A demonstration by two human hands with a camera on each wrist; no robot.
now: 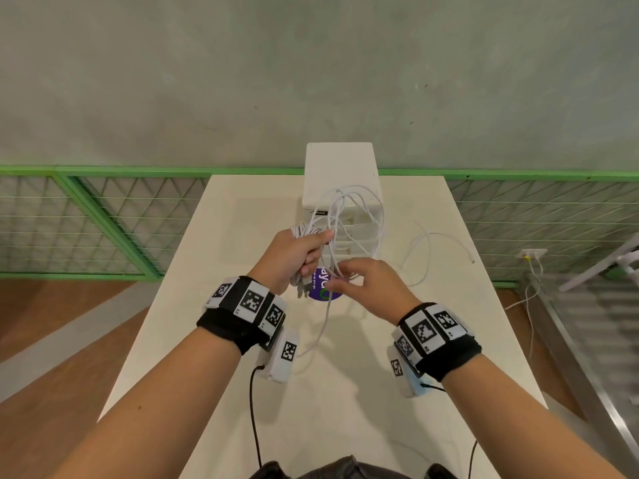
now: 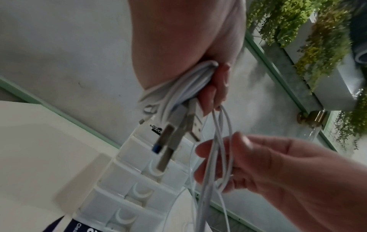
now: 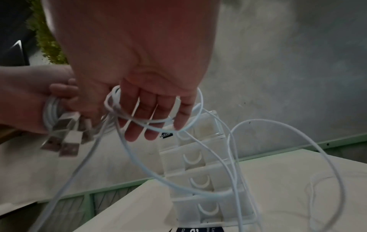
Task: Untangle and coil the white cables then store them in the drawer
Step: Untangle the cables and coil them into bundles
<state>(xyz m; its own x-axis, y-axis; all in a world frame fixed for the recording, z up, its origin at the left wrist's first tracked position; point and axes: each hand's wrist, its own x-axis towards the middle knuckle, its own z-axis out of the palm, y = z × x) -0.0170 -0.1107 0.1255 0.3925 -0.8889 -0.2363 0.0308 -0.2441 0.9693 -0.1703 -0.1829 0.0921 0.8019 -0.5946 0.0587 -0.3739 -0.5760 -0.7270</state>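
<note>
My left hand (image 1: 309,259) grips a bundle of white cables (image 1: 356,209) above the table; their loose loops hang in front of the white drawer unit (image 1: 339,167). In the left wrist view several USB plugs (image 2: 174,135) stick out below the left hand's fingers (image 2: 216,87). My right hand (image 1: 340,281) is just right of it, with a few strands (image 2: 218,157) running between thumb and fingers. In the right wrist view a loop (image 3: 151,122) lies across the right hand's fingers (image 3: 151,109). The drawers (image 3: 198,157) look closed. One cable trails right across the table (image 1: 432,250).
The drawer unit stands at the far edge of the cream table (image 1: 242,236). A purple round label (image 1: 318,294) lies under my hands. Green mesh fencing (image 1: 103,219) runs behind the table. A wall socket with a plugged cord (image 1: 534,253) and a metal frame are at the right.
</note>
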